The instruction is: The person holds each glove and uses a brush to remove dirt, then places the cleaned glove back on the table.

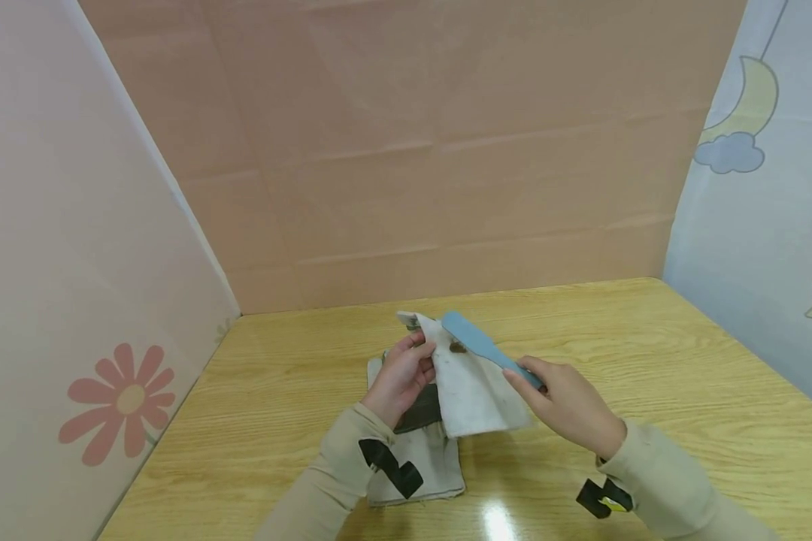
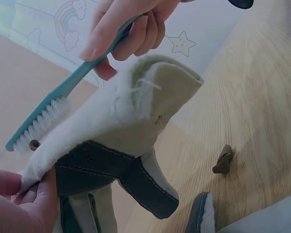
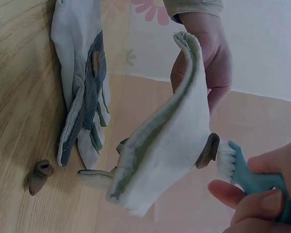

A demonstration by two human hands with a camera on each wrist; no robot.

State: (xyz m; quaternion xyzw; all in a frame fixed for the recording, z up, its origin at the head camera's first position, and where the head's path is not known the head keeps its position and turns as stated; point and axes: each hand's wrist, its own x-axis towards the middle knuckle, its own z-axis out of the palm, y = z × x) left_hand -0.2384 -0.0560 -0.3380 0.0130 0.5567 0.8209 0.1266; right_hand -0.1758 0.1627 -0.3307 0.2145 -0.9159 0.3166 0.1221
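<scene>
Gripping a raised glove (image 1: 470, 391) in our left hand (image 1: 401, 379), we curl our right hand (image 1: 568, 406) fingers round a blue brush (image 1: 483, 347), bristles touching it above the worktop (image 1: 649, 361).

Soft even light, overhead glare on table (image 1: 500, 518), wrist views slightly blurred.

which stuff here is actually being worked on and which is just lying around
In use:
- left hand holding up a white work glove
- right hand gripping a blue brush, its bristles on the glove
- brown lump stuck to the glove beside the bristles

Lying about:
- second glove flat on the wooden table
- small brown lump on the table
</scene>
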